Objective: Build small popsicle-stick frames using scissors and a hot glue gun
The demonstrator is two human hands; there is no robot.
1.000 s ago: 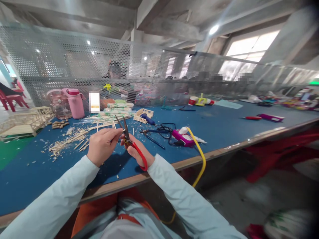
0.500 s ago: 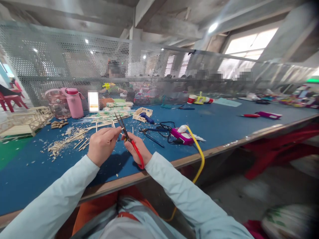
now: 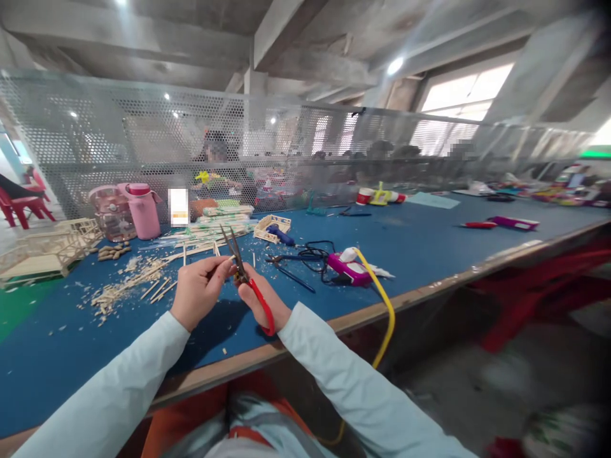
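My left hand (image 3: 201,287) is closed in a pinch on a small pale wooden stick (image 3: 233,258), most of it hidden by the fingers. Red-handled scissors (image 3: 260,299) are gripped in my right hand (image 3: 264,298), their blades parted and pointing up and away from me. The stick's end is close to the blades; I cannot tell whether it touches them. Beyond my left hand, thin stick pieces (image 3: 161,289) and a heap of wood scraps (image 3: 111,298) lie on the blue tabletop (image 3: 210,346).
Long stick bundles (image 3: 217,224) lie behind my hands, near a small wooden frame (image 3: 281,219) and a blue-handled tool (image 3: 281,235). Pliers (image 3: 292,275) and a purple box (image 3: 351,270) with a yellow cord (image 3: 387,305) are to the right. A pink bottle (image 3: 145,213) stands left.
The view has tilted up a little, so the table sits lower in it. My left fingers have shifted slightly around the stick near the blades. The scissors remain in my right hand.
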